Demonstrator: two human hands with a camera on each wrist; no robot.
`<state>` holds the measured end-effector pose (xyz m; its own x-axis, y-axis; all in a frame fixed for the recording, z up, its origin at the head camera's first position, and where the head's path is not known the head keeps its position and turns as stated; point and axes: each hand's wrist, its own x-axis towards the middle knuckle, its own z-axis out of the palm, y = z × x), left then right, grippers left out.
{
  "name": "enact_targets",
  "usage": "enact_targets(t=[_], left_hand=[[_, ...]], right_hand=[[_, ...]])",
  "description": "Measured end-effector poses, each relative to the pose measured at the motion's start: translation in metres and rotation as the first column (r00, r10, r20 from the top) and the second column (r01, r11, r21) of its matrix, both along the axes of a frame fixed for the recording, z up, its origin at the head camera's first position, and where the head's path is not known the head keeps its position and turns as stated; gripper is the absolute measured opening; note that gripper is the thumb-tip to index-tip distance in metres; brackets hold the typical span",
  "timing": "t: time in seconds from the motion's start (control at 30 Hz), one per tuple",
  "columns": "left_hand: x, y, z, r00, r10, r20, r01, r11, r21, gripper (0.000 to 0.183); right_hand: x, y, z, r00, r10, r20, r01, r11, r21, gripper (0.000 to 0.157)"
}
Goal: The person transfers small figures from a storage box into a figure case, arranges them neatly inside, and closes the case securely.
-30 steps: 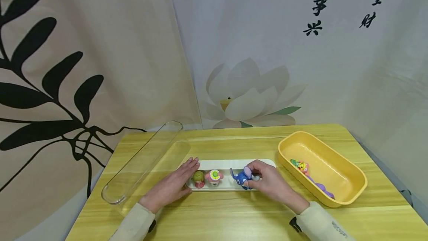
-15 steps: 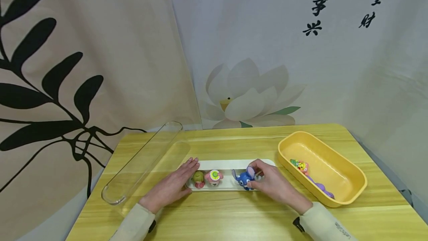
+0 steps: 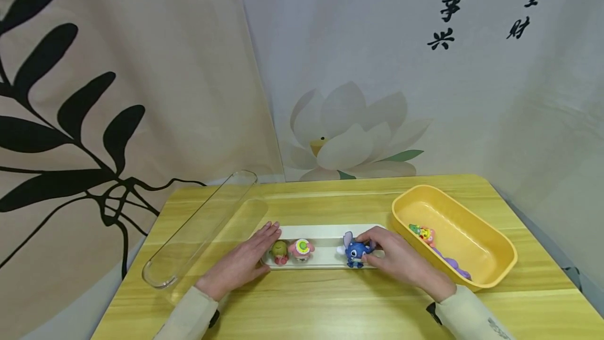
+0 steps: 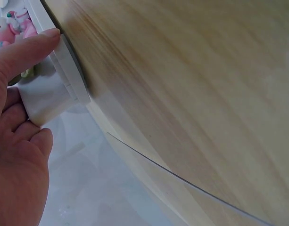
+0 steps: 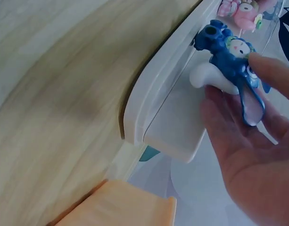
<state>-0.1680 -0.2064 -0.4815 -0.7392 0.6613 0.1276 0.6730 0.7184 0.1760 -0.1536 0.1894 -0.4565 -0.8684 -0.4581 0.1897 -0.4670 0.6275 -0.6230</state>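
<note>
My right hand (image 3: 396, 256) pinches a blue big-eared toy figurine (image 3: 356, 252) between thumb and fingers, over the right part of a long white tray (image 3: 325, 258). The figurine faces the front. In the right wrist view, the blue figurine (image 5: 236, 59) shows a white rounded piece and a long lilac-lined ear. At the tray's left end rests my left hand (image 3: 243, 264), fingers extended, with the thumb (image 4: 43, 44) on its front rim. Beside it in the tray stand an olive-green-headed figurine (image 3: 280, 252) and a pink figurine (image 3: 302, 249) with a green-and-white top.
A yellow bin (image 3: 476, 235) at the right holds a multicoloured figurine (image 3: 423, 234) and a purple piece (image 3: 455, 265). On the left lies a long transparent cover (image 3: 203, 230). Everything stands on a wooden table (image 3: 302, 303) before a printed curtain.
My right hand has shifted slightly right with the blue figurine. The figurine has turned to face the front, and its white piece now shows on its left. The left hand has stayed put.
</note>
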Motion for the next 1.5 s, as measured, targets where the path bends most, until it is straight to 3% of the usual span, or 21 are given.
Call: enact_targets(t=[0.2,0.47,0.8,1.5], left_hand=[[0.0,0.0,0.0,1.0,0.008,0.011,-0.008,1.0,-0.001,0.088],[0.0,0.0,-0.001,1.0,-0.002,-0.01,0.002,1.0,0.005,0.088],[0.0,-0.001,0.0,1.0,-0.003,0.007,0.003,1.0,0.011,0.087],[0.0,0.0,0.0,1.0,0.009,0.006,-0.009,1.0,0.013,0.088]], right_hand=[[-0.001,-0.001,-0.003,0.999,0.007,-0.032,-0.006,1.0,0.007,0.035],[-0.001,-0.015,-0.004,0.996,-0.042,-0.075,0.045,0.998,0.035,0.033],[-0.003,-0.039,-0.002,0.996,0.012,-0.084,-0.014,1.0,-0.023,0.034],[-0.001,-0.056,-0.012,0.978,0.01,-0.207,0.0,0.999,0.045,0.039]])
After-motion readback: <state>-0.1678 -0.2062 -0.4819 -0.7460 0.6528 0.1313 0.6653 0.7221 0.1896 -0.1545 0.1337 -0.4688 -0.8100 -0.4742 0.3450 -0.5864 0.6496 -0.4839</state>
